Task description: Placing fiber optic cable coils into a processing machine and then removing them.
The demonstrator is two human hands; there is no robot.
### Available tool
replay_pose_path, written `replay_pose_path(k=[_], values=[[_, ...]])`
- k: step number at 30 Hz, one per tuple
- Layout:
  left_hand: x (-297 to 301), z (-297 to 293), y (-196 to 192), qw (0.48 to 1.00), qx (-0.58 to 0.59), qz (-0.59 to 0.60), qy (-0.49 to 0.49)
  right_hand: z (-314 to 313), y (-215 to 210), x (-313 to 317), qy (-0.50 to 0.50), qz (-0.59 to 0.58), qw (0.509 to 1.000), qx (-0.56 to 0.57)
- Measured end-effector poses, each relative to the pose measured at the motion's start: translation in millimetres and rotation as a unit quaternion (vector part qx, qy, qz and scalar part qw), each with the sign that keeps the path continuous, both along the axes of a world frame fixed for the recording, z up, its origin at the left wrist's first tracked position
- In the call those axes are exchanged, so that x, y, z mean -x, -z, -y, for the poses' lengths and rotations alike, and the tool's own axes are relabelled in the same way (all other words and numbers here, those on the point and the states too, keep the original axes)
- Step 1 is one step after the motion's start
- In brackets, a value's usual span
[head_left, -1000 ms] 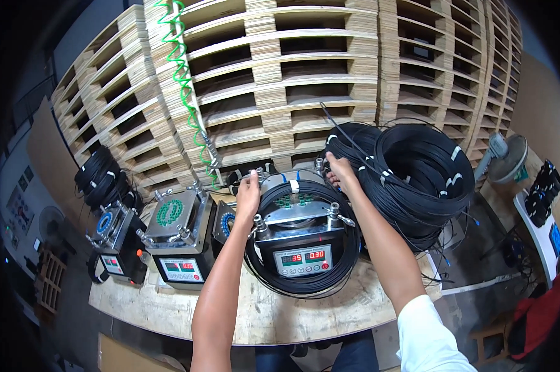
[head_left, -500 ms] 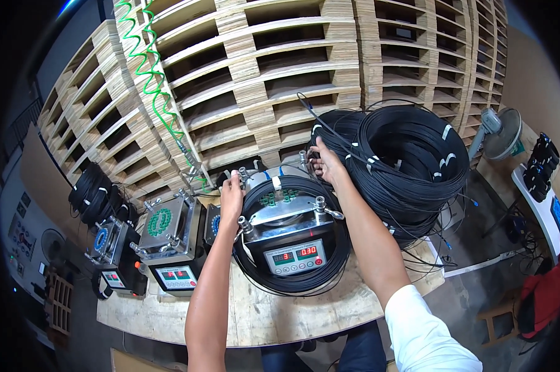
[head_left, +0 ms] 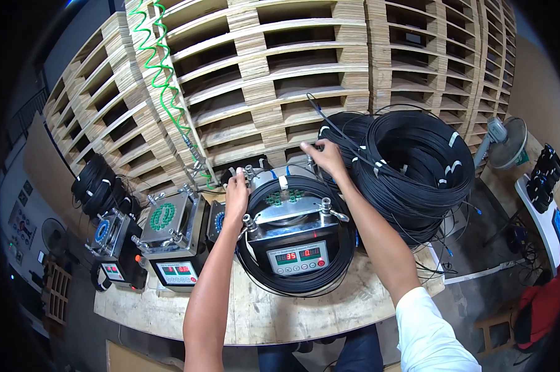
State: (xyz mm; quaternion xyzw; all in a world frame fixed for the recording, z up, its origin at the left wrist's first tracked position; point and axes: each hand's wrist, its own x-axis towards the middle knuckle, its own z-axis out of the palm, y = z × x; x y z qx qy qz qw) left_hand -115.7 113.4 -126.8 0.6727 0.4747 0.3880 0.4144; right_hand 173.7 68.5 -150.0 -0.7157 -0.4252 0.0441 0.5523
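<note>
A metal-topped polishing machine (head_left: 295,243) with a red-lit display stands before me. A black cable coil (head_left: 305,286) loops around it, a white tie on its upper part. Green connector ends sit on the machine's top plate. My left hand (head_left: 235,195) is closed at the back left clamp knob (head_left: 249,171); its fingertips are partly hidden. My right hand (head_left: 329,160) hovers at the back right clamp post (head_left: 310,161), thumb and fingers apart; whether it touches the post is hard to see.
Big stacked black cable coils (head_left: 416,173) lie right of the machine. Two similar machines, one with a green connector ring (head_left: 163,216), stand left. Wooden pallets (head_left: 261,93) rise behind the wooden table (head_left: 230,322). A green coiled air hose (head_left: 162,80) hangs down; a fan (head_left: 506,142) is far right.
My right hand has lifted slightly and its fingers have changed pose at the back right post. My left hand stays at the left knob. The machine's display reads differently. The view has shifted slightly.
</note>
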Motion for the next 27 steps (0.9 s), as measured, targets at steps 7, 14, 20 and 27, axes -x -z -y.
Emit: replay_pose_path(k=[7,14,20,27], values=[[5,-5,5,0.999,-0.020,0.033,-0.030,-16,-1,32,-0.047,0.146,0.988,-0.028],[-2,-25,24,0.991,-0.027,0.102,-0.078,-27,-3,9,-0.202,0.094,0.974,0.035],[40,-77,45,0.898,0.340,0.272,0.056,35,-34,40,-0.191,0.055,0.980,0.031],[6,-105,47,0.904,0.335,0.241,0.111,79,-13,63,-0.177,0.009,0.984,-0.032]])
